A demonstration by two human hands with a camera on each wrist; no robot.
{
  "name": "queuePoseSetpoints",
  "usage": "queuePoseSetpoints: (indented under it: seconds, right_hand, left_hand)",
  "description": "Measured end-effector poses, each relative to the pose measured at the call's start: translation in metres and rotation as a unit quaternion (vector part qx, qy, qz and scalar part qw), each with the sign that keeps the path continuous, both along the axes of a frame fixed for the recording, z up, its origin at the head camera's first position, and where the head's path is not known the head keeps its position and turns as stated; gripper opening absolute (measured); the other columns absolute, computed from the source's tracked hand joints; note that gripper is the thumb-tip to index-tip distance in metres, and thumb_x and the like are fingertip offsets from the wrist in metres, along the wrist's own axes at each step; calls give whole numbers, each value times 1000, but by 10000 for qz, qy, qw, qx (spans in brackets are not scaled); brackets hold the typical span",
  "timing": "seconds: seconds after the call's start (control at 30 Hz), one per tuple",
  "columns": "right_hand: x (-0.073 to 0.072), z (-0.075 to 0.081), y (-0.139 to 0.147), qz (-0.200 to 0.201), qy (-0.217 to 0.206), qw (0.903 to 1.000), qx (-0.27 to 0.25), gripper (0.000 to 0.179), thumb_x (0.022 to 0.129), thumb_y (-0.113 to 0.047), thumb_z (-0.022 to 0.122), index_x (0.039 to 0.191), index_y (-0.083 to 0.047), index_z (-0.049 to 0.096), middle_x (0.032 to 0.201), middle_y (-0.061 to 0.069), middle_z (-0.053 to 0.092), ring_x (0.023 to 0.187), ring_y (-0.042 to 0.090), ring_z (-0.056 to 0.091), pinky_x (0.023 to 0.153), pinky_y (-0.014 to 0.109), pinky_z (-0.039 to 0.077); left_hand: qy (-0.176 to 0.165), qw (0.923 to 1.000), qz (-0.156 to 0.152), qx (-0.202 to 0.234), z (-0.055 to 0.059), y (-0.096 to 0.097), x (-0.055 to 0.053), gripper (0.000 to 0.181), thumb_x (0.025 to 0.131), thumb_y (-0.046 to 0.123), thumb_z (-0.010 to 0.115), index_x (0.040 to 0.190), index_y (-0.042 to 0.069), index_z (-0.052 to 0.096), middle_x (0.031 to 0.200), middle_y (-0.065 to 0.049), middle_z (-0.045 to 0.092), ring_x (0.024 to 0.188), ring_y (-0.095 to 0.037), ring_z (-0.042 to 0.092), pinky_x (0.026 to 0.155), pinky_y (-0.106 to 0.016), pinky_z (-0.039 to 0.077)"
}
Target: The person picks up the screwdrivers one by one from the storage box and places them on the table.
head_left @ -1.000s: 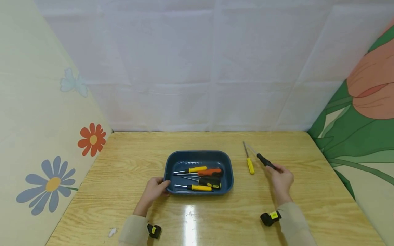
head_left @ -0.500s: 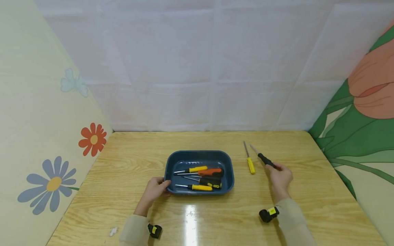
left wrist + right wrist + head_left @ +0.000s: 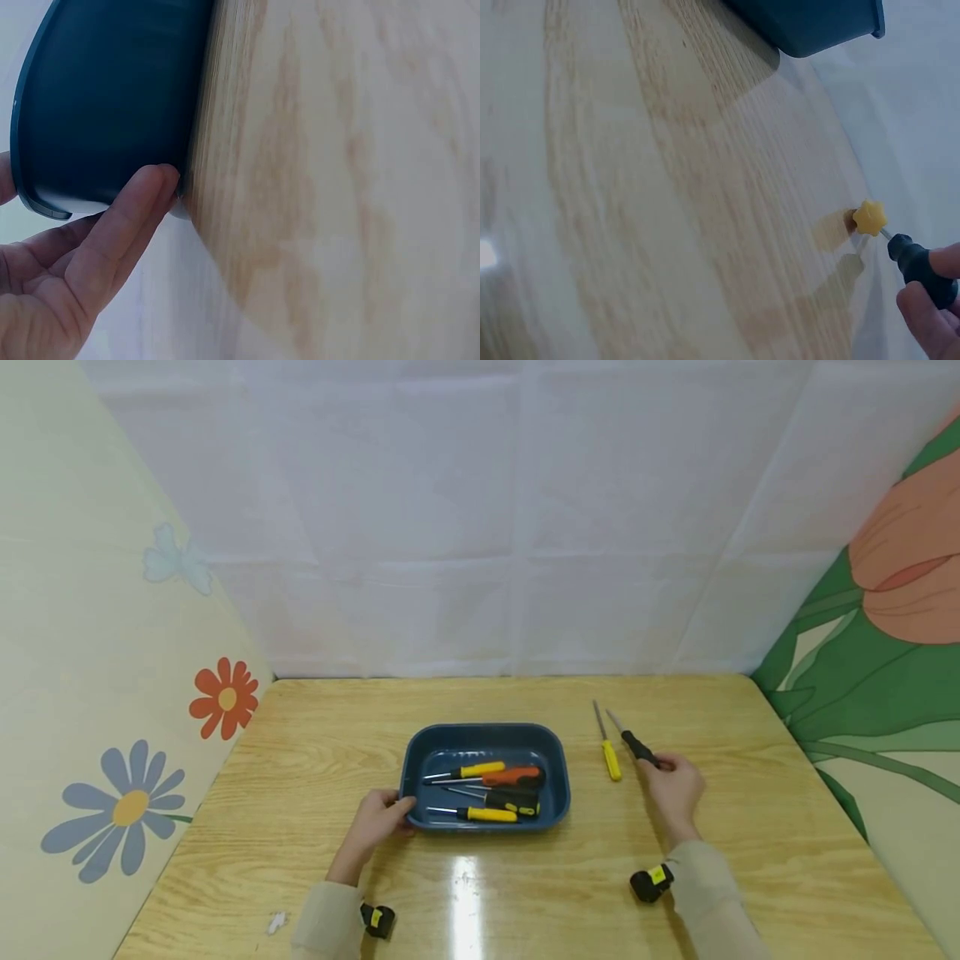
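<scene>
My left hand (image 3: 378,820) grips the near left corner of a dark blue plastic bin (image 3: 559,777), its thumb on the rim. In the left wrist view, the fingers (image 3: 120,225) lie against the bin's outer wall. Inside the bin are several screwdrivers, among them a yellow one (image 3: 491,816), an orange one (image 3: 510,776) and a black one (image 3: 517,800). Right of it my right hand (image 3: 677,789) holds a black-handled screwdriver (image 3: 637,746) by the handle end, tip pointing away and left. A yellow-handled screwdriver (image 3: 611,760) lies just left of that one on the table.
The wooden table (image 3: 315,718) ends at a white cloth backdrop (image 3: 480,527). Flower-printed panels stand at either side. A small white patch (image 3: 277,922) shows at the table's near left. Black wrist cameras (image 3: 651,883) sit on both wrists.
My right hand has moved slightly left with the black screwdriver, nearer the yellow one. My left hand stays at the bin's corner.
</scene>
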State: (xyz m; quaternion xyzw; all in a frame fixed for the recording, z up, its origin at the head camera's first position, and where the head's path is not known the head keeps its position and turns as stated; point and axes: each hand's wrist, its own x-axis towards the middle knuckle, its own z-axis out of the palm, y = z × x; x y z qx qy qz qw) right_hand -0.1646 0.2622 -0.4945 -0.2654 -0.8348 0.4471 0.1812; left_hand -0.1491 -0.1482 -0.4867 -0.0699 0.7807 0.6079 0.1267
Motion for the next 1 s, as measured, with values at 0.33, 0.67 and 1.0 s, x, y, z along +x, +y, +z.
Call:
queuePoseSetpoints:
  seconds: [0.33, 0.67, 1.0]
  right_hand:
    - [0, 0, -3, 283, -233, 9988, 335, 28, 80, -16, 68, 96, 7, 66, 88, 24, 64, 77, 32, 60, 56, 22, 42]
    - [-3, -3, -3, 503, -618, 9962, 357, 32, 81, -20, 66, 96, 8, 65, 91, 25, 64, 80, 34, 59, 59, 30, 45]
    - [-3, -5, -2, 548, -730, 9947, 471, 33, 81, -23, 65, 89, 9, 67, 85, 24, 64, 78, 36, 57, 64, 40, 45]
  left_hand:
    - [-53, 10000, 2, -6, 3, 0, 1, 26, 88, 5, 53, 98, -18, 57, 76, -18, 64, 64, -23, 64, 59, -39, 56]
    - [-113, 9999, -14, -7, -3, -1, -2, 26, 88, 4, 52, 98, -19, 57, 77, -18, 63, 64, -25, 64, 61, -41, 56]
    - [-107, 9999, -15, -119, 0, 0, -1, 27, 87, 6, 52, 100, -17, 58, 77, -16, 63, 65, -23, 64, 60, -36, 57]
